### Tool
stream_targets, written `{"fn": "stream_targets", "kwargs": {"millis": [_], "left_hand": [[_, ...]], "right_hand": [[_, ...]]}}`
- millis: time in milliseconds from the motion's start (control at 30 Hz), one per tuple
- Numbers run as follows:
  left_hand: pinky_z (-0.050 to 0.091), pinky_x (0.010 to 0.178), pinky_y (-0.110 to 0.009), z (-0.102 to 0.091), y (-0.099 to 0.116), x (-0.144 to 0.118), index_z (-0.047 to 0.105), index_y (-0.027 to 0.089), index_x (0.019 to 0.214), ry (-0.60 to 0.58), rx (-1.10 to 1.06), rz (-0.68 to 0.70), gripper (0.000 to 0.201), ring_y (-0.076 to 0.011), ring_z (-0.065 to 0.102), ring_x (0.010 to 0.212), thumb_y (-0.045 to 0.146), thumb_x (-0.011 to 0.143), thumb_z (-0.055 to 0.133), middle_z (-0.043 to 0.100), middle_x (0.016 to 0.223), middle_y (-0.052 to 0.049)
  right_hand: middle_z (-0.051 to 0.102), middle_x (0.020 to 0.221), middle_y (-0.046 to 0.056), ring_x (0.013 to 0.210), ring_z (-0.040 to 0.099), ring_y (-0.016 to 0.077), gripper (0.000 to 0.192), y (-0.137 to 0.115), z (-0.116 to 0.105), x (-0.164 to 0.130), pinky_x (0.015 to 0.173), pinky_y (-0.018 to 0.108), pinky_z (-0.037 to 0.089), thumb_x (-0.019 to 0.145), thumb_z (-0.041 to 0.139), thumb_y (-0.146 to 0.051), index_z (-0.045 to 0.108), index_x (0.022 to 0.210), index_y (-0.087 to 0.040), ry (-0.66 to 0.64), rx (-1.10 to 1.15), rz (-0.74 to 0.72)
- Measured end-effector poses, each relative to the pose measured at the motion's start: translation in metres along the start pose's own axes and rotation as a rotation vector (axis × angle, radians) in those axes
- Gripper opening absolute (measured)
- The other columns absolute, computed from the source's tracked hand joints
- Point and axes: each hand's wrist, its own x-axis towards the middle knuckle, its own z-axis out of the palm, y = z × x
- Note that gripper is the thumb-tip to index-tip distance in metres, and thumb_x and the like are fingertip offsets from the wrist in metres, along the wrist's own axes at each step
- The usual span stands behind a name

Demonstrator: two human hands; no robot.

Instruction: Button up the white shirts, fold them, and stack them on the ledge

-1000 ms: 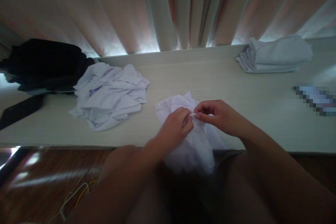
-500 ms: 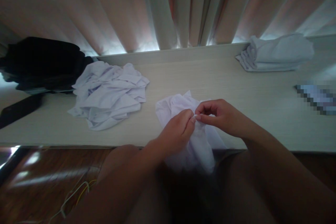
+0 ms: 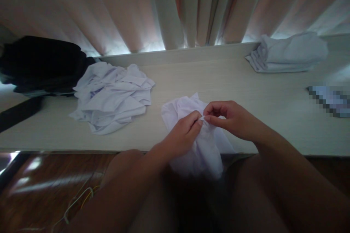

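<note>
A crumpled white garment (image 3: pixel 179 109) lies at the near edge of the pale wooden table (image 3: pixel 218 80) and hangs over the edge toward me. My left hand (image 3: pixel 182 134) pinches a fold of it between thumb and fingers. My right hand (image 3: pixel 229 118) pinches the same fold from the right, fingertips almost touching those of the left hand.
A loose pile of white garments (image 3: pixel 112 96) lies to the left. A folded white stack (image 3: pixel 287 52) rests at the far right. Dark clothing (image 3: pixel 41 63) sits at the far left. Curtains (image 3: pixel 175 7) hang behind the table. A blurred item (image 3: pixel 329 100) lies at the right edge.
Both hands keep their pinch on the white garment with only small finger movements. The view has shifted slightly; nothing else moved.
</note>
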Motion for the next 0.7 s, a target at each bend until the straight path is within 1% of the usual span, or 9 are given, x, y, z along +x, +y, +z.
{"fn": "stream_targets", "kwargs": {"millis": [133, 267, 400, 500, 600, 700], "left_hand": [[0.037, 0.069, -0.027, -0.0028, -0.0011, 0.0005, 0.047, 0.021, 0.082, -0.017, 0.034, 0.007, 0.023, -0.0144, 0.049, 0.075, 0.032, 0.101, 0.04, 0.05, 0.077, 0.003], [0.037, 0.069, -0.028, -0.0043, -0.001, 0.0006, 0.047, 0.021, 0.082, -0.021, 0.051, -0.009, 0.024, -0.0148, 0.05, 0.076, 0.033, 0.101, 0.04, 0.051, 0.079, 0.003], [0.038, 0.069, -0.027, -0.0061, -0.001, 0.001, 0.048, 0.021, 0.082, -0.028, 0.034, -0.011, 0.023, -0.0145, 0.05, 0.076, 0.031, 0.101, 0.04, 0.051, 0.078, 0.003], [0.037, 0.067, -0.027, -0.0076, -0.0017, 0.0016, 0.047, 0.021, 0.079, -0.016, 0.03, 0.011, 0.024, -0.0139, 0.048, 0.074, 0.031, 0.1, 0.042, 0.05, 0.075, 0.003], [0.037, 0.067, -0.027, -0.008, -0.0017, 0.0019, 0.046, 0.021, 0.077, -0.013, 0.062, 0.019, 0.026, -0.014, 0.048, 0.071, 0.033, 0.1, 0.042, 0.05, 0.073, 0.003], [0.038, 0.068, -0.027, -0.0081, -0.0001, 0.0014, 0.047, 0.021, 0.079, -0.008, 0.089, 0.025, 0.027, -0.0146, 0.05, 0.073, 0.033, 0.101, 0.039, 0.052, 0.075, 0.003]], "right_hand": [[0.069, 0.08, 0.002, 0.072, 0.06, 0.0164, 0.02, -0.0014, -0.0023, -0.0013, 0.068, 0.029, 0.045, 0.09, 0.06, -0.037, 0.07, 0.087, -0.02, -0.028, -0.039, -0.039], [0.071, 0.085, 0.002, 0.076, 0.063, 0.0172, 0.021, -0.0007, -0.0029, -0.0033, 0.073, 0.03, 0.048, 0.088, 0.064, -0.04, 0.071, 0.09, -0.021, -0.025, -0.08, -0.061], [0.072, 0.084, 0.002, 0.075, 0.063, 0.0168, 0.019, -0.0028, -0.0012, -0.0028, 0.071, 0.029, 0.047, 0.088, 0.064, -0.038, 0.072, 0.089, -0.021, -0.012, -0.084, -0.042], [0.071, 0.083, 0.003, 0.073, 0.062, 0.0168, 0.019, -0.0042, 0.0004, -0.001, 0.069, 0.029, 0.047, 0.088, 0.064, -0.037, 0.072, 0.089, -0.02, 0.0, -0.064, -0.021], [0.07, 0.081, 0.003, 0.072, 0.061, 0.0169, 0.019, -0.0009, 0.0016, 0.0, 0.067, 0.029, 0.047, 0.088, 0.064, -0.038, 0.071, 0.088, -0.02, -0.013, -0.002, 0.006], [0.07, 0.081, 0.003, 0.072, 0.061, 0.0171, 0.02, 0.005, 0.0023, 0.0, 0.065, 0.029, 0.046, 0.087, 0.064, -0.04, 0.07, 0.088, -0.02, -0.022, 0.084, 0.032]]}}
